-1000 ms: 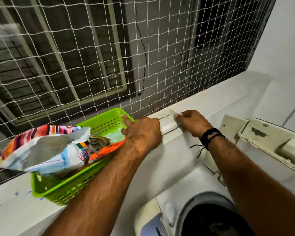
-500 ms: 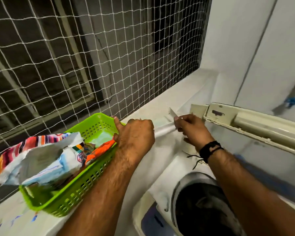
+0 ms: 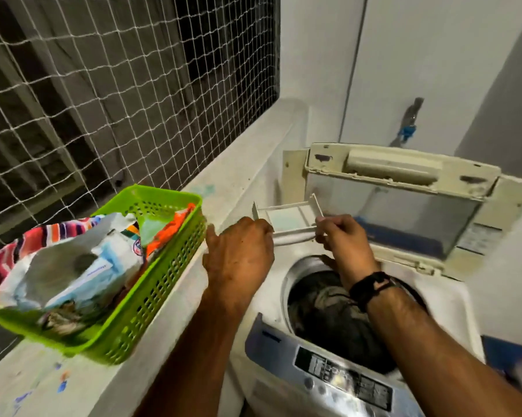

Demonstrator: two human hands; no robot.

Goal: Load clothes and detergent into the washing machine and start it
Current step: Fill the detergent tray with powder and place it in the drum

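I hold a white detergent tray [image 3: 287,218] level between both hands, just above the left rear corner of the top-loading washing machine [image 3: 446,308]. My left hand [image 3: 238,257] grips its near left end. My right hand [image 3: 344,245], with a black band on the wrist, pinches its right end. The tray has a pale greenish compartment. The machine's lid [image 3: 398,206] stands open behind the tray. Dark clothes [image 3: 329,317] lie in the drum. On the ledge to the left stands a green basket [image 3: 151,284] holding opened detergent bags [image 3: 82,266].
A white concrete ledge [image 3: 238,173] runs along the left under a rope net [image 3: 103,85] over a dark opening. The machine's control panel [image 3: 344,377] faces me at the front. A tap with a blue fitting [image 3: 408,124] is on the wall behind the lid.
Both hands have lifted the tray off the ledge and carried it right, over the machine. My view has swung right and down, so the drum and panel now show.
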